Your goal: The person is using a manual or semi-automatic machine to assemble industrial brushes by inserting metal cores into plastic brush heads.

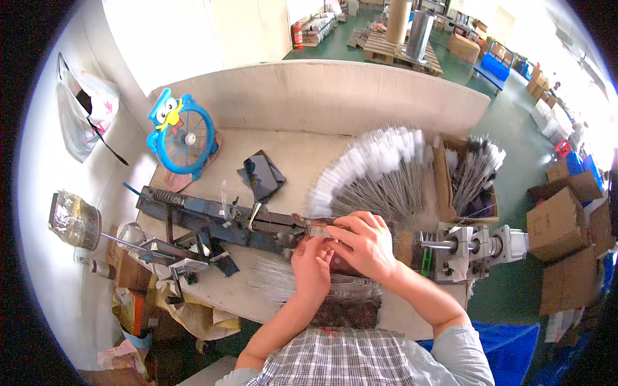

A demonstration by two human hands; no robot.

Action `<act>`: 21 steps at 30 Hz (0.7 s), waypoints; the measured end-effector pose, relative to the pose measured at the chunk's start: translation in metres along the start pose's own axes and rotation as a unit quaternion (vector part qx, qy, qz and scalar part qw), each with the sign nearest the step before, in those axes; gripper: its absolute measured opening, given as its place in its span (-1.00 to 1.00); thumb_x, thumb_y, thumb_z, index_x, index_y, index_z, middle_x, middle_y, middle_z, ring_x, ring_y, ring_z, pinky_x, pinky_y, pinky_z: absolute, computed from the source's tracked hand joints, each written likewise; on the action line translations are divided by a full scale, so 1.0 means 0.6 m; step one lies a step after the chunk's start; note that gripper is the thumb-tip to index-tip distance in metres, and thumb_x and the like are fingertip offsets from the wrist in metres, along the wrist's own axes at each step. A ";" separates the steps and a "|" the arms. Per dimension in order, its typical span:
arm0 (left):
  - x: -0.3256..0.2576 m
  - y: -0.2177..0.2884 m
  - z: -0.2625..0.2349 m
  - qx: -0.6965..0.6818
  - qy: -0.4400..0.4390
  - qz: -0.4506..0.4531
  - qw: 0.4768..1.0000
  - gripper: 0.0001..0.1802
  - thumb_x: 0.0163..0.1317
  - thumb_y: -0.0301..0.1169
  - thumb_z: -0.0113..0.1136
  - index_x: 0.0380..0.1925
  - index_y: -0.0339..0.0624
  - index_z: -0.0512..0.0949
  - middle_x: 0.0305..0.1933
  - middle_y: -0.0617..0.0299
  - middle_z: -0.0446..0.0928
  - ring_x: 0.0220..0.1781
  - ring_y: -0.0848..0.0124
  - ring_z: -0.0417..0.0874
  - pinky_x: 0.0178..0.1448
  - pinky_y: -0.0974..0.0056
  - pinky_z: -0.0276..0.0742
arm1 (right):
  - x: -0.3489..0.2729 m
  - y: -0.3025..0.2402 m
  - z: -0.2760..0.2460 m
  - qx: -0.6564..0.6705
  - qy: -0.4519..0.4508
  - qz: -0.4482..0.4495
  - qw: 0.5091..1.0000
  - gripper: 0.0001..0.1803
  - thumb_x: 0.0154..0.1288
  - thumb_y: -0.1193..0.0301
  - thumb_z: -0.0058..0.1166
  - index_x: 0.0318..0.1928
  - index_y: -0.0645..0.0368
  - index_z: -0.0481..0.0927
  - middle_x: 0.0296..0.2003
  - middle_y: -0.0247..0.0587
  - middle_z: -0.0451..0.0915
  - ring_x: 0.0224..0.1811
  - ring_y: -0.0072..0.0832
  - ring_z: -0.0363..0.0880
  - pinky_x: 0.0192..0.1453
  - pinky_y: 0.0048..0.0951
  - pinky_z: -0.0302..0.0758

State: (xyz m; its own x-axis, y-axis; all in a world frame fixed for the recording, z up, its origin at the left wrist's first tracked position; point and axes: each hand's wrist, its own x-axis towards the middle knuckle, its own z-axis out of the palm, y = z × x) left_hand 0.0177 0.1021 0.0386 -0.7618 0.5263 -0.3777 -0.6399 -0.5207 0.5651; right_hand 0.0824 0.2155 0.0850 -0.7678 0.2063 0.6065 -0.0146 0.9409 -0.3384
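A pale work surface [251,145] carries a long dark metal bar [273,225], with a person's two hands meeting at its right end. Beyond that end of the bar, a fan of white-tipped wire brushes [380,167] spreads across the surface; farther right stands a cardboard box [443,183] of more brushes. A blue toy fan [158,143] sits behind the bar's left part, while loose pale wires [273,280] lie on its near side. The right hand [365,244] arches over the bar's tip, fingers loosely spread; the left hand [312,264] comes up from the near side, fingers curled nearly closed. Between their fingertips, at the bar's right end, is a small pale piece [318,228], partly hidden; whether either hand grips it cannot be told. It is probably light and easily dropped, best pinched by its sides; the brushes look springy, soft-tipped and best held by their bare stems.
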 end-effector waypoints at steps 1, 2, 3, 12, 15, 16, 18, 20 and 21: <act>-0.002 0.000 -0.001 0.000 0.002 -0.002 1.000 -0.91 0.18 -0.51 0.08 -0.29 -0.19 0.46 -0.23 0.24 0.54 -0.23 0.48 0.56 -0.08 0.37 0.45 | -0.001 -0.002 0.001 0.001 -0.002 -0.003 1.000 -0.74 -0.13 0.32 0.27 -0.30 0.00 0.67 -0.27 -0.39 0.59 -0.15 -0.41 0.51 -0.12 -0.34 0.40; -0.005 0.000 0.000 -0.010 -0.002 -0.001 1.000 -0.91 0.19 -0.49 0.07 -0.29 -0.18 0.46 -0.23 0.24 0.54 -0.23 0.47 0.56 -0.08 0.37 0.44 | -0.004 -0.002 0.002 0.001 -0.004 -0.001 1.000 -0.74 -0.13 0.32 0.27 -0.30 0.00 0.67 -0.27 -0.39 0.59 -0.15 -0.41 0.51 -0.12 -0.34 0.40; -0.004 0.003 0.001 -0.021 -0.007 0.003 1.000 -0.92 0.19 -0.48 0.07 -0.30 -0.16 0.46 -0.24 0.25 0.54 -0.23 0.47 0.56 -0.08 0.36 0.44 | -0.004 0.001 0.006 -0.001 -0.009 0.000 1.000 -0.74 -0.10 0.30 0.25 -0.30 -0.01 0.66 -0.24 -0.42 0.57 -0.13 -0.42 0.49 -0.09 -0.34 0.39; -0.009 0.004 0.012 0.003 0.029 0.007 1.000 -0.93 0.15 -0.47 0.11 -0.46 -0.17 0.42 -0.32 0.28 0.49 -0.23 0.48 0.53 -0.09 0.32 0.48 | 0.001 -0.004 0.014 0.007 0.000 -0.003 1.000 -0.76 -0.13 0.35 0.25 -0.33 0.02 0.67 -0.26 -0.40 0.59 -0.15 -0.42 0.51 -0.13 -0.35 0.39; -0.007 0.003 0.006 0.002 0.015 0.001 1.000 -0.93 0.17 -0.45 0.10 -0.44 -0.16 0.43 -0.33 0.28 0.49 -0.24 0.47 0.53 -0.07 0.33 0.47 | 0.003 -0.004 0.014 0.009 0.002 -0.006 1.000 -0.76 -0.14 0.35 0.26 -0.34 0.02 0.67 -0.26 -0.40 0.60 -0.15 -0.42 0.51 -0.14 -0.36 0.40; -0.005 0.002 0.001 0.002 0.015 0.001 1.000 -0.93 0.17 -0.45 0.10 -0.44 -0.16 0.43 -0.33 0.28 0.49 -0.24 0.47 0.53 -0.07 0.33 0.47 | 0.003 -0.005 0.013 0.012 0.001 -0.009 1.000 -0.76 -0.14 0.35 0.26 -0.34 0.02 0.67 -0.27 -0.40 0.60 -0.15 -0.42 0.51 -0.14 -0.36 0.40; -0.002 0.001 -0.006 -0.024 0.008 -0.012 1.000 -0.90 0.21 -0.37 0.06 -0.36 -0.16 0.45 -0.29 0.29 0.50 -0.22 0.47 0.52 -0.03 0.34 0.44 | 0.006 -0.007 0.011 0.013 -0.001 -0.007 1.000 -0.76 -0.14 0.35 0.26 -0.34 0.02 0.67 -0.27 -0.40 0.60 -0.16 -0.42 0.51 -0.14 -0.36 0.40; -0.007 0.004 0.002 -0.032 0.011 -0.016 0.999 -0.84 0.24 -0.31 0.02 -0.31 -0.15 0.44 -0.27 0.29 0.49 -0.19 0.47 0.51 0.00 0.33 0.42 | 0.005 -0.008 0.012 0.014 -0.003 -0.005 1.000 -0.76 -0.14 0.35 0.26 -0.34 0.02 0.67 -0.27 -0.40 0.60 -0.16 -0.42 0.51 -0.14 -0.36 0.40; -0.008 0.006 0.006 -0.039 0.012 -0.020 0.999 -0.79 0.26 -0.25 -0.02 -0.26 -0.14 0.44 -0.24 0.29 0.49 -0.17 0.46 0.51 0.03 0.33 0.40 | 0.005 -0.007 0.013 0.015 -0.004 -0.003 1.000 -0.75 -0.15 0.34 0.27 -0.34 0.02 0.67 -0.27 -0.40 0.60 -0.15 -0.42 0.51 -0.13 -0.36 0.40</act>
State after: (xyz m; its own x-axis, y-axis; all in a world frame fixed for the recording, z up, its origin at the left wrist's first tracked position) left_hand 0.0194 0.1003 0.0451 -0.7374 0.5319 -0.4164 -0.6748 -0.5514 0.4905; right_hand 0.0752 0.2104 0.0826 -0.7732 0.1975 0.6026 -0.0382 0.9340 -0.3552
